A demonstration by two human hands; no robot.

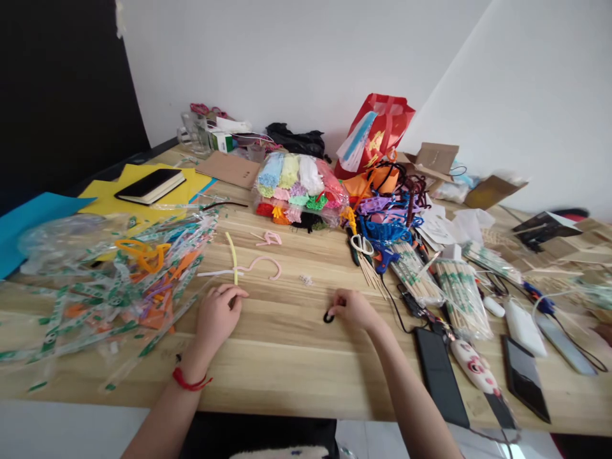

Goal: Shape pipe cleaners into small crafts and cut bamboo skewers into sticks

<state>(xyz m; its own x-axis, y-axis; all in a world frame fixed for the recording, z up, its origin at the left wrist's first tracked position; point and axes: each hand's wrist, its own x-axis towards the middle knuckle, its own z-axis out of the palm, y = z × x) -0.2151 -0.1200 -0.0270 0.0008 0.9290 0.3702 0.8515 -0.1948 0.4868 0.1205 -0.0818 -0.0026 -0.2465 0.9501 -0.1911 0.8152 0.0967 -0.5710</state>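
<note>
My right hand [352,308] pinches a small black ring [328,317], which looks like a curled pipe cleaner, against the tabletop. My left hand [217,313] rests on the wood with loosely curled fingers, thumb and forefinger apart, and no object shows in it. Just beyond its fingertips stands a yellow pipe cleaner [233,255], crossing a white pipe cleaner [217,273]. A pink pipe cleaner [275,262], bent into a hook, lies to their right. Farther back is a small pink bent shape [271,238]. Tiny pale bits [306,279] lie between my hands.
Torn plastic wrappers [62,306] pile up on the left, near a black notebook [150,185]. A bag of colourful pipe cleaners [301,188] sits at the back. To the right are a blue glue gun [385,256], bagged wooden sticks [461,296] and a black phone [440,376].
</note>
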